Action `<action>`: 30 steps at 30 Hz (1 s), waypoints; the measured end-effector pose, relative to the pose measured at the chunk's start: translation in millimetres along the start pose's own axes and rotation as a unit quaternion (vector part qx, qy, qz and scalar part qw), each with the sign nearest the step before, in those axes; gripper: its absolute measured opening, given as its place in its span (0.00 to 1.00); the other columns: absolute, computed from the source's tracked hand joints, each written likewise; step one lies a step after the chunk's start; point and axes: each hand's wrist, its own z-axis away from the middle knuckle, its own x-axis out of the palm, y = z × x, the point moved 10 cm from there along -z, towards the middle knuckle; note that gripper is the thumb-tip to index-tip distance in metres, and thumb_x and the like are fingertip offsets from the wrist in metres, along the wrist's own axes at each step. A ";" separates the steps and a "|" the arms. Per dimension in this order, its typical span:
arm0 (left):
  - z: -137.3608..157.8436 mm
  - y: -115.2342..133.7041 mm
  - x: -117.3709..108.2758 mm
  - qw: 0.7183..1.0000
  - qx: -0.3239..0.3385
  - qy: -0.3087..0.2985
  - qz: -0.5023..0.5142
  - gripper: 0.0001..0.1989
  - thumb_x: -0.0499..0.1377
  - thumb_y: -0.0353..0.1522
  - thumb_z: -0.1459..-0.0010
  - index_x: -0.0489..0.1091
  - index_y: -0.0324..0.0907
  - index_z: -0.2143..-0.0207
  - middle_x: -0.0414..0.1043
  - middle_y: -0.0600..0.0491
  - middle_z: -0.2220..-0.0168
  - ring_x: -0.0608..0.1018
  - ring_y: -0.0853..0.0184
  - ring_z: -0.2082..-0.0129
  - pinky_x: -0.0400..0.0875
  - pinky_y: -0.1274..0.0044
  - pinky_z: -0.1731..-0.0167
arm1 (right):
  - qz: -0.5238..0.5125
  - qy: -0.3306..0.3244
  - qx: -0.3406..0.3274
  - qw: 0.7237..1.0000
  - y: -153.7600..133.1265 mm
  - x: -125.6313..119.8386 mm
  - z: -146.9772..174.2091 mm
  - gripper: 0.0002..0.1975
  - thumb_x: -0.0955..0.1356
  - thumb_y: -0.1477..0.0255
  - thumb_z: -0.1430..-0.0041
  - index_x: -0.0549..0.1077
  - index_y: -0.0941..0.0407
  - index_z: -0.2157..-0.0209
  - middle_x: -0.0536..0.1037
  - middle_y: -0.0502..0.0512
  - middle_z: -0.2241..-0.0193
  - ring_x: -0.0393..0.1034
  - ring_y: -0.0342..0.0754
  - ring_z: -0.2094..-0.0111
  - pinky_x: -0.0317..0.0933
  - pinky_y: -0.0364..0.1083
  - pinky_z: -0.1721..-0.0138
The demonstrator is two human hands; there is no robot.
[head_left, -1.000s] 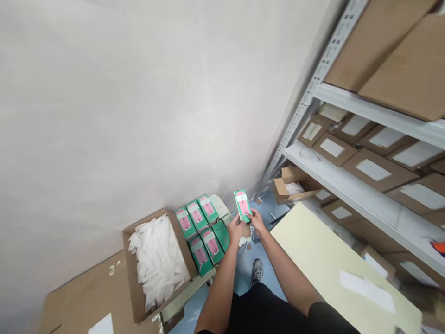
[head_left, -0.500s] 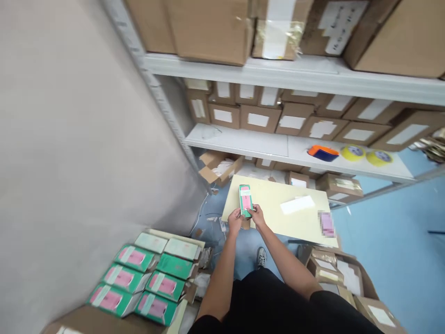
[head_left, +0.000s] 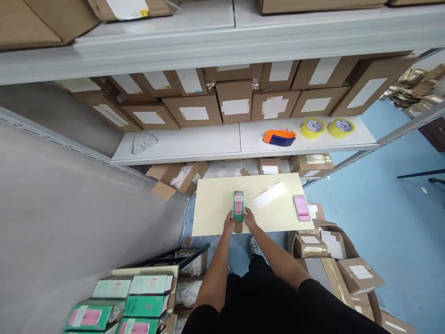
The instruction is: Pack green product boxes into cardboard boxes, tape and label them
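A green and pink box point(head_left: 238, 202) is held between my two hands over the cream table point(head_left: 211, 204). My left hand point(head_left: 229, 224) is closed on its lower left side, and my right hand point(head_left: 249, 219) grips the lower right side. From the near end of the box a brown cardboard flap point(head_left: 238, 227) sticks out. Whether the box rests on the tabletop, I cannot tell. To its right lies a white strip point(head_left: 270, 194), set at a slant. A blurred-out pink and purple item point(head_left: 301, 208) is by the table's right edge.
Several green and pink boxes point(head_left: 89, 317) stand at the lower left. The shelf point(head_left: 208, 138) ahead holds cardboard boxes, glasses point(head_left: 142, 142), an orange and blue tape dispenser point(head_left: 280, 137) and yellow tape rolls point(head_left: 312, 128). More cartons point(head_left: 360, 273) fill the lower right.
My view has swung to the right, and the shelf and table have shifted left in it. The green and pink box has come from the table's left front edge further over the tabletop, still in both hands.
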 end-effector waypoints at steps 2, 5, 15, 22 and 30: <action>0.1 -8.2 -1.0 1.000 -0.011 0.002 -0.021 0.31 0.67 0.40 0.47 0.72 0.43 0.40 0.73 0.41 0.38 0.75 0.52 0.37 0.67 0.61 0.37 | -0.001 -0.012 -0.003 1.000 -1.6 -2.6 1.7 0.21 0.71 0.64 0.53 0.78 0.53 0.56 0.82 0.58 0.50 0.74 0.59 0.46 0.67 0.54 0.43; 3.0 -9.5 1.1 0.999 -0.002 -0.020 -0.036 0.30 0.66 0.42 0.46 0.73 0.43 0.42 0.74 0.43 0.39 0.74 0.53 0.37 0.66 0.62 0.36 | 0.008 -0.077 -0.022 0.997 -9.4 6.0 6.2 0.21 0.71 0.59 0.51 0.80 0.53 0.56 0.83 0.57 0.51 0.75 0.59 0.46 0.66 0.56 0.42; 16.2 31.2 -26.8 0.995 0.037 -0.033 -0.089 0.23 0.57 0.47 0.39 0.80 0.40 0.53 0.83 0.42 0.54 0.83 0.53 0.50 0.77 0.62 0.52 | 0.063 -0.140 -0.078 0.985 -80.4 9.6 13.7 0.21 0.70 0.55 0.47 0.83 0.55 0.61 0.85 0.59 0.58 0.78 0.59 0.54 0.70 0.53 0.50; -14.9 80.7 -58.7 0.989 0.075 0.029 -0.124 0.21 0.64 0.31 0.42 0.75 0.43 0.45 0.77 0.43 0.44 0.82 0.55 0.49 0.73 0.63 0.44 | 0.250 -0.128 -0.189 0.941 -135.9 56.8 19.6 0.20 0.69 0.65 0.43 0.80 0.49 0.49 0.84 0.51 0.52 0.77 0.54 0.51 0.67 0.53 0.44; -14.7 167.1 -35.1 0.843 0.312 -0.189 -0.396 0.44 0.60 0.18 0.49 0.60 0.48 0.30 0.53 0.50 0.26 0.65 0.56 0.31 0.64 0.67 0.34 | 0.374 -0.029 -0.225 0.899 -152.8 79.2 21.2 0.20 0.71 0.69 0.41 0.79 0.51 0.46 0.83 0.56 0.50 0.78 0.55 0.51 0.68 0.51 0.46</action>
